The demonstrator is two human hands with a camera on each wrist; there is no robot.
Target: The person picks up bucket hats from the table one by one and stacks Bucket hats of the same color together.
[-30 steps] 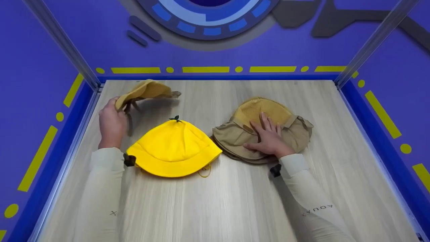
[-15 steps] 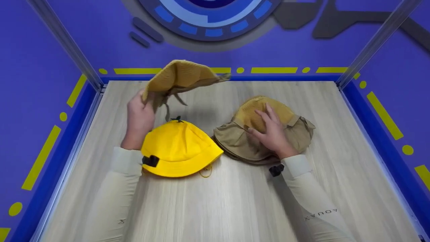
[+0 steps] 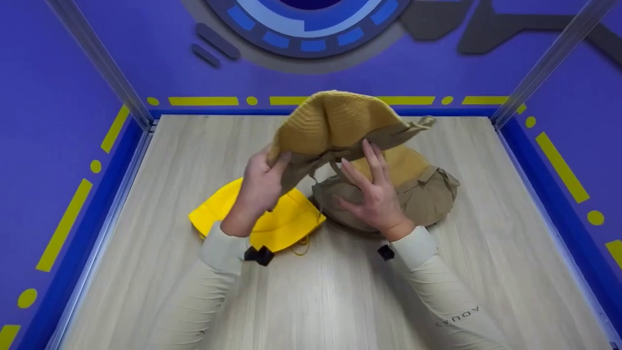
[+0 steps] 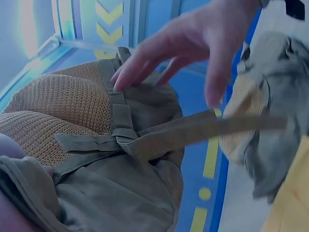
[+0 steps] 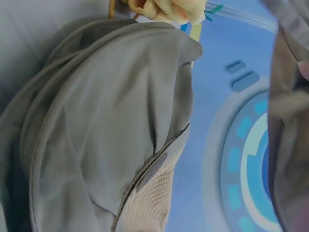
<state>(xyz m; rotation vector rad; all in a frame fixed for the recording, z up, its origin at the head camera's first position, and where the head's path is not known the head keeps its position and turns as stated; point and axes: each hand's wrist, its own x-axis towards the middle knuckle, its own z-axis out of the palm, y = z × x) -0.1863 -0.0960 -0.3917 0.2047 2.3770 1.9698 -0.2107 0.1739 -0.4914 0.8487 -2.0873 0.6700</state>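
My left hand (image 3: 260, 187) grips the brim of a sun hat (image 3: 345, 116), raised over the table, with a tan knit crown and khaki fabric brim. In the left wrist view, a tied khaki strap (image 4: 193, 133) hangs from this hat. My right hand (image 3: 376, 197) has its fingers spread, fingertips right at the hat's lower edge. Beneath that hand lie stacked khaki-and-tan hats (image 3: 427, 206), their layered brims (image 5: 111, 106) filling much of the right wrist view. A yellow bucket hat (image 3: 291, 226) lies behind my left wrist, partly hidden by it and the raised hat.
The light wood table (image 3: 311, 301) is enclosed by blue panels (image 3: 63, 121) with yellow markings at the back and sides. Metal posts (image 3: 544, 63) stand at the back corners. A thin yellow cord (image 3: 302, 247) pokes out from the yellow hat.
My left hand has carried the sun hat from the back left to the middle, over the yellow hat. My right hand has lifted off the stacked hats toward the raised one.
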